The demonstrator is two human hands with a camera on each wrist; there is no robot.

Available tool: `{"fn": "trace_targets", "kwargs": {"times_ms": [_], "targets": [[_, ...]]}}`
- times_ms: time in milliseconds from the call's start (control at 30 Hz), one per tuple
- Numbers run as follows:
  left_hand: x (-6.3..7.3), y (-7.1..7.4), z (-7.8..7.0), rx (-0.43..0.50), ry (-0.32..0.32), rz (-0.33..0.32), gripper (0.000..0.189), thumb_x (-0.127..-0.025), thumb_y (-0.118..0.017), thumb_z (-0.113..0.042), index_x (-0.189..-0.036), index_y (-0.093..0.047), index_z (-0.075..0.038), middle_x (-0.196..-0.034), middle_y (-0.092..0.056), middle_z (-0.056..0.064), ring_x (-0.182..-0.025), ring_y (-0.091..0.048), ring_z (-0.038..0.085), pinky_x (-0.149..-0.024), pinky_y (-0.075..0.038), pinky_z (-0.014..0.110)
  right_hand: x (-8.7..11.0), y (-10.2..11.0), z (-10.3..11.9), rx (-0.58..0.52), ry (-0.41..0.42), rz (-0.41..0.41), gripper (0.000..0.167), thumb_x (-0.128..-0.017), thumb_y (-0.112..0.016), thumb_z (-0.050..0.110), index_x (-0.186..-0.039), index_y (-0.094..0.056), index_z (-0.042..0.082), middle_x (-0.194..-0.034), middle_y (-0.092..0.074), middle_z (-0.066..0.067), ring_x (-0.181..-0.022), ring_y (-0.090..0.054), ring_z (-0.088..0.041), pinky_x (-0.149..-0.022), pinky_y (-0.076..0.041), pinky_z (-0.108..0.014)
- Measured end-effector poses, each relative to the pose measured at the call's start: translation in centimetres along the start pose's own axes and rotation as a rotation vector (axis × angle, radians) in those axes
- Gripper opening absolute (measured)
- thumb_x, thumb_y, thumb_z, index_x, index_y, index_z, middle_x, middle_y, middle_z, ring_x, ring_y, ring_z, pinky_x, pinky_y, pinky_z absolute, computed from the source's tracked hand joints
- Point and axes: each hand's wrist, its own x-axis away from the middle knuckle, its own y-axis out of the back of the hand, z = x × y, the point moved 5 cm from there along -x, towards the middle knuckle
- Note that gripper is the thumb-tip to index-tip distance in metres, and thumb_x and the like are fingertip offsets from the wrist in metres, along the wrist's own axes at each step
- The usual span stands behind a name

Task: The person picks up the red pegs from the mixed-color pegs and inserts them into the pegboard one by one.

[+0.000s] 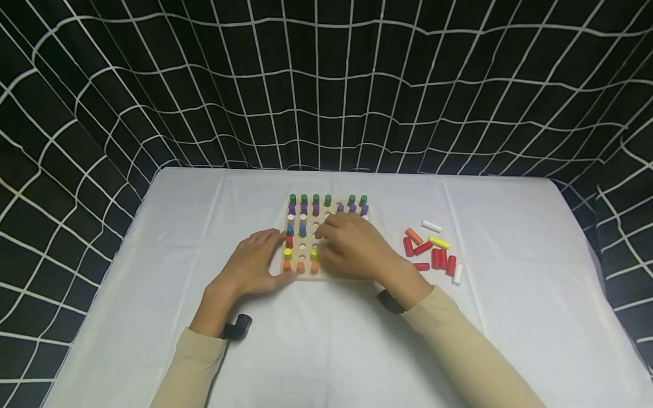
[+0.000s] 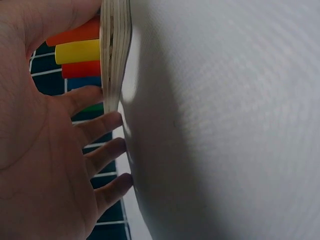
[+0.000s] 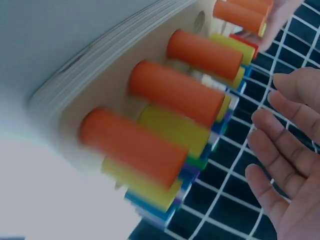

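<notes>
A wooden pegboard (image 1: 326,278) lies on the table, carrying rows of green (image 1: 316,199), purple, white, blue, red, yellow and orange pegs (image 1: 300,267); some holes are bare. My left hand (image 1: 253,263) rests at the board's left side, thumb near the front left corner. In the left wrist view its fingers reach along the board's edge (image 2: 114,60). Over the middle and right of the board hovers my right hand (image 1: 357,243), hiding several pegs. The right wrist view shows that hand's fingers (image 3: 277,150) loosely bent, with nothing between them, apart from the orange pegs (image 3: 135,145).
Right of the board lie loose pegs: several red ones (image 1: 439,259), white ones (image 1: 431,226), an orange one (image 1: 414,236) and a yellow one (image 1: 439,242). White cloth (image 1: 331,345) covers the table. A dark curtain with white netting (image 1: 326,96) surrounds it.
</notes>
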Motion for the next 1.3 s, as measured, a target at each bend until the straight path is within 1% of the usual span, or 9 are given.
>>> {"fn": "trace_targets", "kwargs": {"times_ms": [133, 333, 600, 833, 1000, 1033, 1167, 1267, 1300], "targets": [[0.0, 0.2, -0.1, 0.003, -0.015, -0.018, 0.09, -0.091, -0.069, -0.059, -0.162, -0.042, -0.01, -0.165, -0.047, 0.014, -0.157, -0.04, 0.036, -0.13, -0.034, 0.058, 1.1, 0.9, -0.8, -0.003, -0.03, -0.004, 0.022, -0.096, -0.072, 0.018, -0.115, -0.079, 0.012, -0.113, -0.076, -0.005, -0.114, -0.07, -0.027, -0.109, -0.056, -0.046], [-0.1, 0.1, -0.1, 0.005, 0.008, -0.006, 0.092, -0.09, -0.068, -0.061, -0.163, -0.04, -0.012, -0.167, -0.045, 0.014, -0.158, -0.038, 0.037, -0.131, -0.033, 0.059, 2.7, 1.3, -2.3, 0.004, -0.053, -0.021, 0.021, -0.095, -0.075, 0.019, -0.113, -0.079, 0.011, -0.111, -0.077, -0.006, -0.11, -0.07, -0.026, -0.105, -0.057, -0.046], [0.0, 0.1, 0.1, 0.007, 0.02, -0.006, 0.094, -0.089, -0.068, -0.062, -0.163, -0.04, -0.012, -0.167, -0.044, 0.014, -0.158, -0.037, 0.038, -0.131, -0.032, 0.06, 4.4, 1.8, -4.1, -0.016, -0.083, -0.04, 0.022, -0.095, -0.076, 0.02, -0.114, -0.077, 0.009, -0.113, -0.077, -0.007, -0.11, -0.07, -0.027, -0.105, -0.057, -0.048], [-0.1, 0.1, 0.1, 0.014, 0.016, -0.002, 0.093, -0.089, -0.068, -0.062, -0.163, -0.041, -0.013, -0.167, -0.044, 0.014, -0.159, -0.037, 0.037, -0.131, -0.032, 0.06, 6.5, 2.4, -5.5, 0.002, -0.116, -0.051, 0.021, -0.095, -0.075, 0.019, -0.114, -0.077, 0.01, -0.114, -0.076, -0.008, -0.108, -0.07, -0.029, -0.101, -0.058, -0.049], [-0.1, 0.0, 0.0, 0.011, 0.013, -0.003, 0.093, -0.088, -0.068, -0.063, -0.162, -0.041, -0.013, -0.167, -0.044, 0.014, -0.158, -0.037, 0.037, -0.13, -0.033, 0.06, 8.1, 2.5, -6.5, 0.011, -0.116, -0.064, 0.019, -0.095, -0.075, 0.015, -0.113, -0.076, 0.008, -0.111, -0.076, -0.008, -0.105, -0.07, -0.029, -0.095, -0.059, -0.049], [-0.1, 0.0, 0.0, 0.007, 0.013, -0.003, 0.093, -0.088, -0.067, -0.064, -0.163, -0.041, -0.014, -0.167, -0.044, 0.013, -0.158, -0.037, 0.036, -0.13, -0.033, 0.059, 8.4, 2.5, -6.7, 0.012, -0.12, -0.07, 0.019, -0.094, -0.075, 0.014, -0.112, -0.077, 0.008, -0.111, -0.076, -0.009, -0.104, -0.071, -0.03, -0.095, -0.059, -0.05], [0.0, 0.1, 0.1, -0.003, 0.008, -0.012, 0.094, -0.089, -0.067, -0.064, -0.163, -0.04, -0.012, -0.167, -0.045, 0.013, -0.158, -0.038, 0.037, -0.13, -0.033, 0.059, 9.3, 2.2, -7.5, 0.013, -0.152, -0.07, 0.019, -0.093, -0.076, 0.012, -0.112, -0.077, 0.007, -0.112, -0.076, -0.01, -0.107, -0.072, -0.032, -0.101, -0.058, -0.053], [0.0, 0.1, 0.1, -0.004, 0.003, -0.014, 0.094, -0.089, -0.067, -0.064, -0.163, -0.04, -0.012, -0.167, -0.045, 0.013, -0.158, -0.038, 0.037, -0.13, -0.034, 0.06, 9.7, 1.9, -8.0, 0.014, -0.169, -0.065, 0.019, -0.093, -0.076, 0.013, -0.111, -0.077, 0.007, -0.111, -0.077, -0.01, -0.102, -0.072, -0.029, -0.098, -0.059, -0.052], [0.0, 0.1, 0.1, -0.002, 0.005, -0.011, 0.094, -0.089, -0.067, -0.064, -0.163, -0.04, -0.012, -0.167, -0.045, 0.013, -0.158, -0.038, 0.036, -0.13, -0.033, 0.059, 9.8, 1.9, -8.2, 0.016, -0.172, -0.066, 0.019, -0.093, -0.077, 0.014, -0.111, -0.077, 0.008, -0.11, -0.077, -0.009, -0.099, -0.072, -0.027, -0.095, -0.059, -0.051]]}}
